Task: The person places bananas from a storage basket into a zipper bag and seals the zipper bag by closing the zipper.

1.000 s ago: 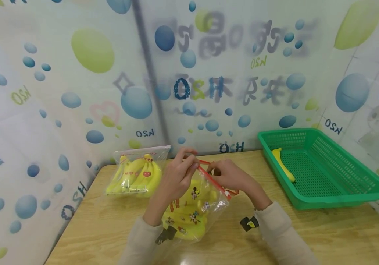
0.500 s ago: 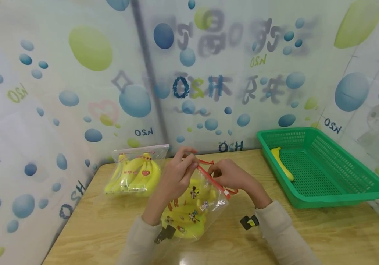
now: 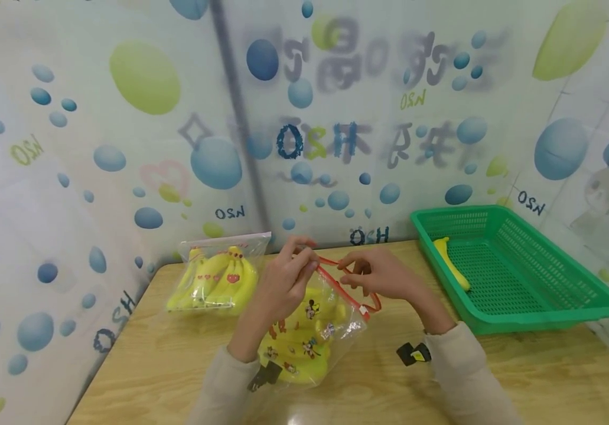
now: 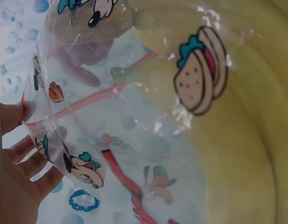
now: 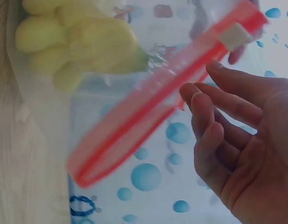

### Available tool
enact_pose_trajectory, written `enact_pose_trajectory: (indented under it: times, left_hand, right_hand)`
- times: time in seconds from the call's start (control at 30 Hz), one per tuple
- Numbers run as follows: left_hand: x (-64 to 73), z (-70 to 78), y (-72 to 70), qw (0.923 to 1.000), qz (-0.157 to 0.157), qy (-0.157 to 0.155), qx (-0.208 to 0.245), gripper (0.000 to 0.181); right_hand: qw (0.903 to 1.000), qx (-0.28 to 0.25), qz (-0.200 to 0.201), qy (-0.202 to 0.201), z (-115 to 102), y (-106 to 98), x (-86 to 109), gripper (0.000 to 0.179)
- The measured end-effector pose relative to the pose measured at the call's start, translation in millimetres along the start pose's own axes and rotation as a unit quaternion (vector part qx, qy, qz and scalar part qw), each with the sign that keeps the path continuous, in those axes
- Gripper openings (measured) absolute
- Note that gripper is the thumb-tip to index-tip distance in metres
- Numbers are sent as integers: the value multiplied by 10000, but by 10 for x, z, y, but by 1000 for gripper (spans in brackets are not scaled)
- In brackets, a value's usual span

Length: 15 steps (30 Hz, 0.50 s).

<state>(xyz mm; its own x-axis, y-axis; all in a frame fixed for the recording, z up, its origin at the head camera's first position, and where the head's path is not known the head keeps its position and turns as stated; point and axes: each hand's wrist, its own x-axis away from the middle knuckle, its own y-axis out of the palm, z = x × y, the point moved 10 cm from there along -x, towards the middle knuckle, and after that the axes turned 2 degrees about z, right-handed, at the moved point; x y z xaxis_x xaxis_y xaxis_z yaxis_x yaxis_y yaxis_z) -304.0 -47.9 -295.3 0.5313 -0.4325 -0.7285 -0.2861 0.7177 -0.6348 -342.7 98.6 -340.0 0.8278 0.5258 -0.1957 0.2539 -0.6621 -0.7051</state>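
A clear zip bag [image 3: 321,321] with cartoon prints and a red zip strip [image 5: 122,123] lies in front of me, yellow bananas [image 4: 249,126] inside it. My left hand [image 3: 286,282] pinches the far left end of the bag's mouth between thumb and fingers. Beside the red edge is my right hand [image 3: 384,274], thumb and index finger parted, the other fingers loosely bent. In the right wrist view its index fingertip comes right up to the strip. The strip's white slider [image 5: 234,36] sits near one end. The mouth gapes, its two red edges apart.
Another clear bag [image 3: 189,289] of bananas, printed with hearts, leans at the back left of the wooden table [image 3: 160,372]. At the right stands a green basket [image 3: 549,321] with one banana [image 3: 451,264] inside. A patterned curtain [image 3: 309,71] hangs behind the table.
My right hand has drawn back a little to the right from the red edge, its fingers spreading, and the bag's mouth gapes wider there. My left hand keeps its hold.
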Motion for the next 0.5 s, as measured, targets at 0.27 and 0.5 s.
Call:
enact_pose_trajectory:
  times: [0.27,0.5]
  left_hand:
    - [10,10,-19,10000,23,-5,73,14]
    - [6,24,-19,9999,60,41,154,13]
  right_hand:
    - [9957,859,81,-330,-180,-404,132,22]
    - [9913,1255,-76,386,116,-1052,101,24]
